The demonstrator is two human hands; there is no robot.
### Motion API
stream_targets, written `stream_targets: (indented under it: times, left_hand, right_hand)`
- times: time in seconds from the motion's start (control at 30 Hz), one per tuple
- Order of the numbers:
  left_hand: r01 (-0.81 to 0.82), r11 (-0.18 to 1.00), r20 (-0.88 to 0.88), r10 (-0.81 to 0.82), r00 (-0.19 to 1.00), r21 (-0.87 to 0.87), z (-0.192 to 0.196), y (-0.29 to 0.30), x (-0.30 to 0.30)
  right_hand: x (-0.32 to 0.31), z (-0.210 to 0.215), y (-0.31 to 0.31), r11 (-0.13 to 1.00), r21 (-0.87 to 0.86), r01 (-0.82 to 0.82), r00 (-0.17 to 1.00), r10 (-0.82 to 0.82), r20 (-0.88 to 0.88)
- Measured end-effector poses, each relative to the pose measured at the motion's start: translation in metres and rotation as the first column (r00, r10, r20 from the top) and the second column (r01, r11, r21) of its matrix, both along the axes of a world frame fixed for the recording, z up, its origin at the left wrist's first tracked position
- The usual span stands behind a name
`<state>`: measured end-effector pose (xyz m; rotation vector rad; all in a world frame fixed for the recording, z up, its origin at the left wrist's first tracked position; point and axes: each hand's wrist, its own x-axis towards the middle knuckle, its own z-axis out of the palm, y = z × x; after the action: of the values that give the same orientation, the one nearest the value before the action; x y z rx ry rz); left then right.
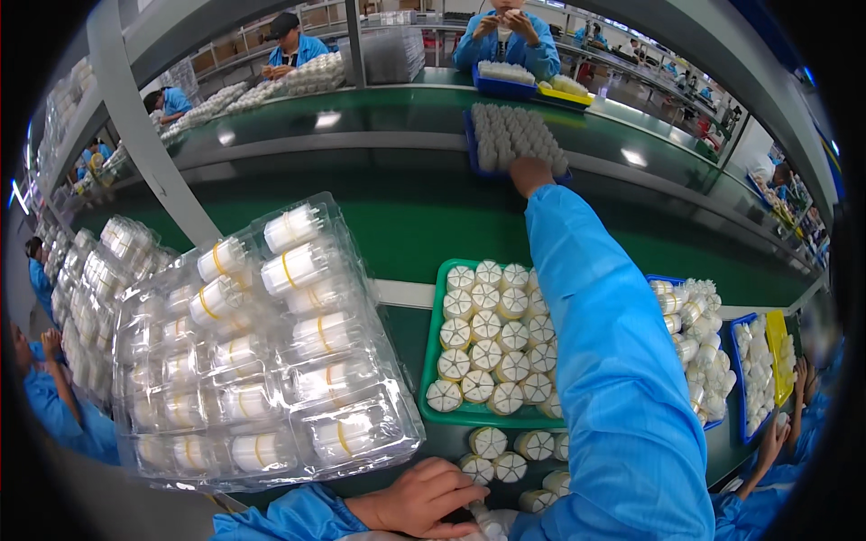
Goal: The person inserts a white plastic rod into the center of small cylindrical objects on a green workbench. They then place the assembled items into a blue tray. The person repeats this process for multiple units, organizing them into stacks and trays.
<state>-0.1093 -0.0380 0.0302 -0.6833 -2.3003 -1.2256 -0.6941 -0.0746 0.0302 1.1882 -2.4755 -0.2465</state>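
Note:
My right arm stretches far forward. My right hand [531,175] is at the near edge of a blue tray [472,149] filled with whitish translucent pieces [516,131]; its fingertips are hidden among them. Close to me, at the lower edge, the curled fingers of my left hand [422,498] close on a whitish translucent piece [487,521], partly cut off by the picture edge. Beyond that hand, several white cylinders with segmented round tops [509,466] stand on the table. A green tray [430,397] behind them holds rows of the same cylinders, partly covered by my right sleeve.
Stacked clear plastic blister trays [361,397] with yellow-banded white bundles stand at left, beside a metal post [149,135]. A green conveyor belt [397,216] crosses ahead. Filled blue trays [714,424] lie at right. Co-workers in blue sit across the belt [519,41] and at both sides.

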Motion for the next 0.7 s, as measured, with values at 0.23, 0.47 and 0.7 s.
stream_targets:
  times: [0.23, 0.47, 0.7]
  left_hand:
    - [-0.030, 1.000, -0.094, 0.030, 0.995, 0.001, -0.012, -0.009, 0.005]
    - [0.025, 0.960, -0.349, -0.125, 0.929, -0.278, 0.062, -0.031, 0.044]
    - [-0.087, 0.891, -0.362, -0.090, 0.928, -0.445, 0.261, -0.050, 0.026]
  right_hand:
    - [0.021, 0.028, 0.054, 0.972, 0.219, -0.086, 0.994, 0.070, 0.080]
    - [0.014, 0.009, 0.185, 0.969, 0.081, -0.232, 0.968, 0.221, 0.122]
    - [0.017, 0.011, 0.233, 0.991, 0.025, -0.131, 0.950, 0.118, 0.289]
